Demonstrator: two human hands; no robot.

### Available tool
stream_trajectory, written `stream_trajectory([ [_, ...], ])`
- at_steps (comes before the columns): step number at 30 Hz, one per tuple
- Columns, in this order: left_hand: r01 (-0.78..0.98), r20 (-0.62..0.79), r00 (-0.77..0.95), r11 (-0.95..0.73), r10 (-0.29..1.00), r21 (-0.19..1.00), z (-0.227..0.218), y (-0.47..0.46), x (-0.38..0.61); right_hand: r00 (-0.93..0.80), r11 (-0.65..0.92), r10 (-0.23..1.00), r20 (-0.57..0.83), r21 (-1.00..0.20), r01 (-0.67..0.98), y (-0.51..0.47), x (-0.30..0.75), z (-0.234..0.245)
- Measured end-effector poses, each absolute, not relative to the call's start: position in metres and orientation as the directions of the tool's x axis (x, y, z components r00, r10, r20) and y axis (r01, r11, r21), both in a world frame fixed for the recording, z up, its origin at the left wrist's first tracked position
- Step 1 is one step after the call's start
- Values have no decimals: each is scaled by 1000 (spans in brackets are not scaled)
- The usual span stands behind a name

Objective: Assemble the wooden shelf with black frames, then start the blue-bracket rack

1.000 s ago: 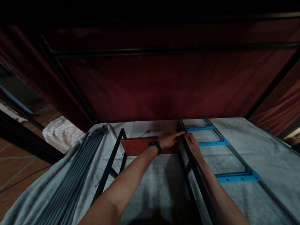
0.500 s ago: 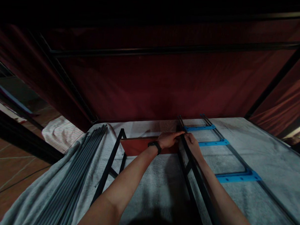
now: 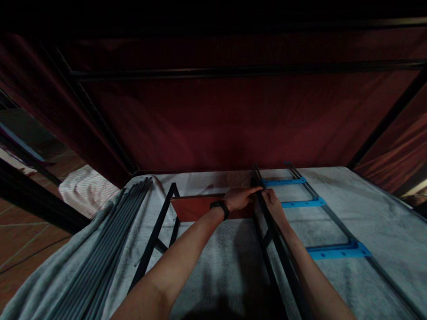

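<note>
A black metal frame lies on a grey cloth-covered table. A reddish-brown board sits across the frame near its far end. My left hand, with a dark watch on the wrist, rests on the board's right end, fingers pinched at the frame's right rail. My right hand meets it there from the right, fingers closed on the same rail. What the fingertips pinch is too small to make out.
A second dark frame with three blue cross pieces lies on the right. A bundle of grey rods lies along the table's left edge. Dark red curtains on black poles stand close behind. A striped cloth lies left on the floor.
</note>
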State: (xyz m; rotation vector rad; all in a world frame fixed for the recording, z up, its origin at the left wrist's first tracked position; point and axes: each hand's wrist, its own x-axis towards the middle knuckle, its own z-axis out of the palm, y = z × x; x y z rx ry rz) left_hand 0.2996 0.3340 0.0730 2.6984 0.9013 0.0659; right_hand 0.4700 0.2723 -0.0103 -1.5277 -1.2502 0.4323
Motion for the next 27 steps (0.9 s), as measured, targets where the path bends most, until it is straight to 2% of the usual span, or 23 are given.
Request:
stream_trajectory([
  [6,562,-27,814,-775,580,289,69,337,300,358,118,870,338,-849,515,278,472,-9],
  [11,563,-28,814,-775,581,285,68,338,300,374,102,876,305,-874,475,278,472,-8],
  [16,565,-35,814,-777,580,278,68,338,300,370,131,870,327,-875,467,271,470,-8],
  [23,549,-33,823,-781,567,298,66,339,300,335,128,874,352,-831,541,276,474,-8],
  [27,557,-44,818,-771,573,307,68,339,300,341,122,878,337,-846,519,276,473,-8],
])
